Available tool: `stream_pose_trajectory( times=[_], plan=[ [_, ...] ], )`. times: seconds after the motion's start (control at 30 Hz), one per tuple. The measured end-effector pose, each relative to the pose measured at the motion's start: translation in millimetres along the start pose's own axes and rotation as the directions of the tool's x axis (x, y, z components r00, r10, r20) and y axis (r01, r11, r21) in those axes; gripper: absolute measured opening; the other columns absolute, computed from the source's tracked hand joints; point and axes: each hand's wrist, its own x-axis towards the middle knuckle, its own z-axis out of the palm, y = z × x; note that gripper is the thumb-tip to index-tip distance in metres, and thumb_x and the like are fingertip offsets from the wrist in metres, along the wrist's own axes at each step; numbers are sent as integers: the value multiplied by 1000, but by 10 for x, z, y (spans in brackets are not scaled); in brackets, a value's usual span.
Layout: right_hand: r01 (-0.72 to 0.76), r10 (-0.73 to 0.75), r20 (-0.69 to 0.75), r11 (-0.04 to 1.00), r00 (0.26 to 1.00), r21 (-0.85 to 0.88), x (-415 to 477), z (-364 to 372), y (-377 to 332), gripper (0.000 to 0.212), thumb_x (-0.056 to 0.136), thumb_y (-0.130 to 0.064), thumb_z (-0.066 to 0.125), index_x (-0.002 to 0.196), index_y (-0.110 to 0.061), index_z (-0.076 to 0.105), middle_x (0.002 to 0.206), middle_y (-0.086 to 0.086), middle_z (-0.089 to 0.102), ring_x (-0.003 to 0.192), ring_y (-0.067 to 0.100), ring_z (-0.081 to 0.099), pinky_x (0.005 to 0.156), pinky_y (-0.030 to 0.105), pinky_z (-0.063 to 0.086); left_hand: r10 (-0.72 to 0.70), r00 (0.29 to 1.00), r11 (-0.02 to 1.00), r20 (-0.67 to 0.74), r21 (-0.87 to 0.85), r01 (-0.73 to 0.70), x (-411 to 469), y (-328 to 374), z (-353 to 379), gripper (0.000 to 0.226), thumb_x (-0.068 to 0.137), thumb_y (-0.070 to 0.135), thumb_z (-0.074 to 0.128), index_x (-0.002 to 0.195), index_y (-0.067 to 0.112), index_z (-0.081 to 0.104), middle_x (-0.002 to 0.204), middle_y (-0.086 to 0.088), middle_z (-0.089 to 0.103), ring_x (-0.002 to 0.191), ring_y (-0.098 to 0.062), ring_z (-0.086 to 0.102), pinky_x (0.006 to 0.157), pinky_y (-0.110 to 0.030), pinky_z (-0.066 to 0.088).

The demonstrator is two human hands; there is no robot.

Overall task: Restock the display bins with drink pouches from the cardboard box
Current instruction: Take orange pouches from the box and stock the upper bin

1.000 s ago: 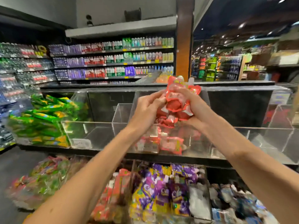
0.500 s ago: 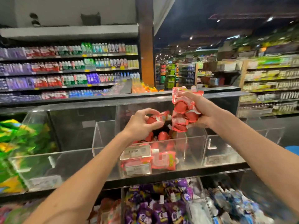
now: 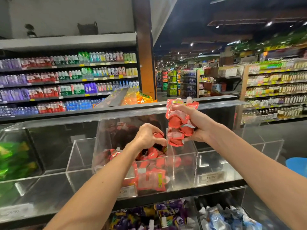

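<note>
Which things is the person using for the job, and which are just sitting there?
For the job: left hand gripping a red pouch; right hand holding a bunch of red pouches; clear bin below them.
Just sitting there: green pouches; purple pouches; shelves of bottles.

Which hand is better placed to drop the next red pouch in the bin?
Left. The left hand pinches one pouch low over the clear bin; the right hand grips the bundle higher up.
</note>
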Motion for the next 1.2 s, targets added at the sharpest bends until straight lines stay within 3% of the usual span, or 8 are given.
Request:
stream_pose_trajectory(
  times=[0.17, 0.27, 0.43, 0.6, 0.73, 0.87, 1.03, 1.2],
  plan=[
    [-8, 7, 31, 1000, 999, 18, 77, -30, 77, 31, 86, -37, 70, 102, -12, 64, 75, 8, 74, 65, 21, 72, 82, 43, 56, -20, 987, 997, 159, -77, 33, 83, -127, 88, 26, 92, 37, 69, 115, 25, 73, 104, 2, 75, 98, -11, 69, 97, -37, 53],
    [-10, 9, 31, 1000, 999, 23, 93, -18, 87, 33, 86, -37, 70, 106, -12, 64, 77, 9, 74, 66, 21, 72, 85, 44, 56, 40, 958, 998, 285, -49, -28, 89, -80, 134, 16, 98, 33, 60, 103, 34, 75, 97, 11, 73, 88, -3, 65, 91, -31, 53],
    [6, -7, 23, 1000, 1000, 26, 49, 7, 96, 36, 86, -36, 70, 111, -11, 63, 84, 12, 76, 81, 25, 74, 89, 45, 55, -10, 878, 952, 478, -264, 154, 144, -27, 192, 25, 98, 15, 48, 102, 25, 70, 101, 2, 67, 93, -16, 58, 88, -31, 46],
    [12, -12, -12, 1000, 1000, 6, 11, 42, 89, 30, 87, -36, 70, 104, -12, 65, 79, 9, 76, 84, 24, 70, 91, 43, 54, -72, 835, 909, 545, -309, 280, 217, 20, 202, 51, 87, 53, 51, 126, 22, 62, 130, -3, 65, 125, -25, 57, 113, -46, 37],
    [12, -12, -30, 1000, 999, 0, 26, 79, 88, 35, 85, -37, 73, 108, -11, 66, 84, 11, 76, 88, 26, 71, 96, 47, 53, -60, 857, 894, 512, -354, 274, 178, 54, 293, 53, 104, 53, 28, 137, 21, 52, 136, -6, 61, 132, -26, 50, 117, -48, 30],
    [-8, 8, 6, 1000, 1000, -21, -1, 78, 57, 31, 85, -39, 71, 100, -12, 68, 82, 10, 75, 76, 24, 72, 89, 44, 55, -173, 934, 809, 312, -496, 316, 10, 235, 23, 54, 107, 47, 18, 103, 16, 62, 107, -9, 69, 106, -28, 62, 105, -46, 44],
    [33, -31, 39, 999, 999, -38, -12, 161, 19, 27, 85, -40, 71, 96, -15, 69, 79, 6, 74, 70, 19, 69, 89, 40, 53, -69, 998, 746, 4, -663, 54, -409, 415, -625, 42, 106, 42, 33, 101, 9, 58, 93, -14, 67, 73, -26, 66, 70, -40, 56],
    [57, -56, 136, 998, 989, 0, -23, 498, -11, 35, 91, -37, 65, 115, -12, 68, 99, 13, 76, 81, 21, 72, 78, 36, 59, 208, 975, 830, 77, -541, -134, -930, 441, -1004, 52, 84, 41, 65, 130, 26, 44, 121, -4, 61, 94, -21, 73, 82, -36, 60]
  ],
)
